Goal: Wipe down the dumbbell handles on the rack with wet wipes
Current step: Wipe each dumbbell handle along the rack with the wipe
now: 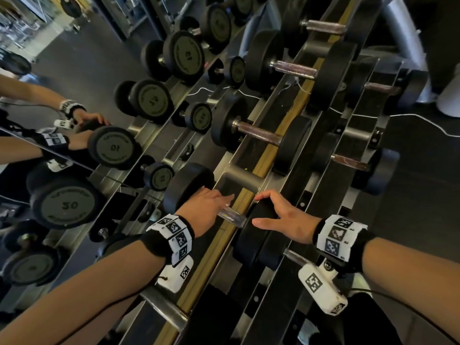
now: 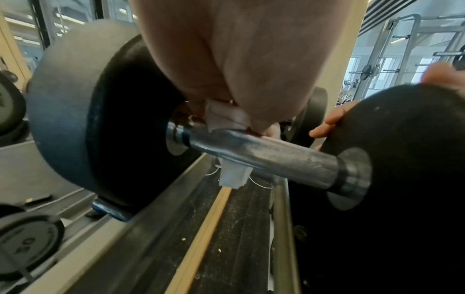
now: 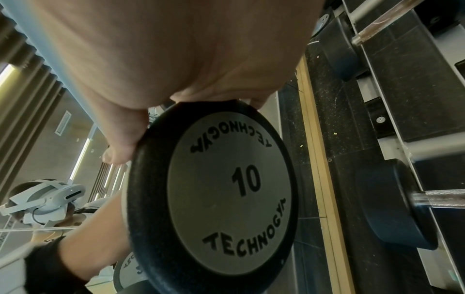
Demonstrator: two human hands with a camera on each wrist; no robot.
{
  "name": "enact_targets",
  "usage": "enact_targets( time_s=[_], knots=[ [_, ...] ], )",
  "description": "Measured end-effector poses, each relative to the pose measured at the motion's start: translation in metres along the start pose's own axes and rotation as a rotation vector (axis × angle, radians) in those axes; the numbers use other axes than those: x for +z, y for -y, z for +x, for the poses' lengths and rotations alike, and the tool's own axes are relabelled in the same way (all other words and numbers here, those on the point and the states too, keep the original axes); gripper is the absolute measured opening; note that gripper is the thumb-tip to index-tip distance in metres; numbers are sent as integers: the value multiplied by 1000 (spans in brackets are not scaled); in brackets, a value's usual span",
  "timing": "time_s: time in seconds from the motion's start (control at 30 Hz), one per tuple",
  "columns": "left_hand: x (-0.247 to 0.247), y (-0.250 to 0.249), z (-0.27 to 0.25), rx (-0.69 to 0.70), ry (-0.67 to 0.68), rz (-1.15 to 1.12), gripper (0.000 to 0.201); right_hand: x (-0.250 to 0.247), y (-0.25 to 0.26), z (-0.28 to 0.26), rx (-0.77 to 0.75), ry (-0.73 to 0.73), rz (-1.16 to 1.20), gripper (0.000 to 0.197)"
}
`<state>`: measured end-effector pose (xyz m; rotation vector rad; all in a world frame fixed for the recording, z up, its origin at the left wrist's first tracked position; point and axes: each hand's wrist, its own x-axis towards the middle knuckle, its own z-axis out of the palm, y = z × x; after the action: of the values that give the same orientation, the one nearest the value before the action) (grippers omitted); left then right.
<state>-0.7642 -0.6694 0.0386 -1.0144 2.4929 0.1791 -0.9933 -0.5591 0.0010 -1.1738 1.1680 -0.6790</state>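
Observation:
A black 10 kg dumbbell (image 1: 189,185) lies on the rack's upper tier (image 1: 251,170). My left hand (image 1: 224,202) is curled over its steel handle (image 2: 264,155), holding a white wet wipe (image 2: 226,117) wrapped round the bar near the left head. A tail of the wipe (image 2: 232,177) hangs below the bar. My right hand (image 1: 256,209) grips the rim of the right head (image 3: 226,189), thumb on one side and fingers over the top. In the left wrist view those right fingertips (image 2: 327,123) show on the head's far edge.
More dumbbells (image 1: 258,131) with steel handles line the upper tier farther along, and smaller ones (image 1: 348,161) sit on the lower tier to the right. A mirror (image 1: 112,145) on the left reflects the rack. A thin white cord (image 1: 373,116) runs across the rack.

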Motion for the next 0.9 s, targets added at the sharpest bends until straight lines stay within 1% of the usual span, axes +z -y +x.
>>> enact_targets(
  time_s=[0.07, 0.2, 0.27, 0.37, 0.4, 0.47, 0.53, 0.57, 0.63, 0.7, 0.73, 0.8, 0.83, 0.9],
  knots=[
    [0, -4, -2, -16, -30, -52, 62, 0, 0, 0, 0, -1, 5, 58],
    [5, -24, -20, 77, -92, -291, 59, 0, 5, -2, -4, -12, -15, 57],
    [4, -22, -26, 89, -109, -361, 58, -1, 8, -3, 17, -3, -38, 58],
    [5, -13, -30, -5, -173, -383, 60, -3, 15, 0, 73, 33, -57, 58],
    [7, -13, -32, -16, -202, -390, 61, -4, 17, 2, 89, 41, -60, 58],
    [13, -20, -36, 32, -255, -415, 67, -4, 20, 4, 108, 49, -74, 56],
    [19, -26, -41, 52, -235, -401, 71, -1, 24, 6, 120, 41, -99, 54],
    [19, -27, -43, 31, -193, -383, 71, 0, 27, 7, 128, 30, -116, 53],
    [15, -25, -49, -29, -68, -377, 67, 2, 34, 9, 148, 29, -167, 51],
    [6, -24, -55, -104, 27, -472, 55, 3, 43, 13, 166, 55, -267, 51],
    [-1, -24, -60, -158, 26, -575, 47, 4, 48, 15, 176, 70, -321, 52],
    [-9, -25, -68, -244, -54, -787, 38, 5, 57, 18, 199, 91, -397, 54],
    [-11, -25, -71, -288, -112, -846, 37, 5, 61, 18, 218, 97, -407, 55],
    [-12, -24, -78, -409, -219, -879, 33, 3, 66, 17, 257, 106, -384, 59]
  ],
)
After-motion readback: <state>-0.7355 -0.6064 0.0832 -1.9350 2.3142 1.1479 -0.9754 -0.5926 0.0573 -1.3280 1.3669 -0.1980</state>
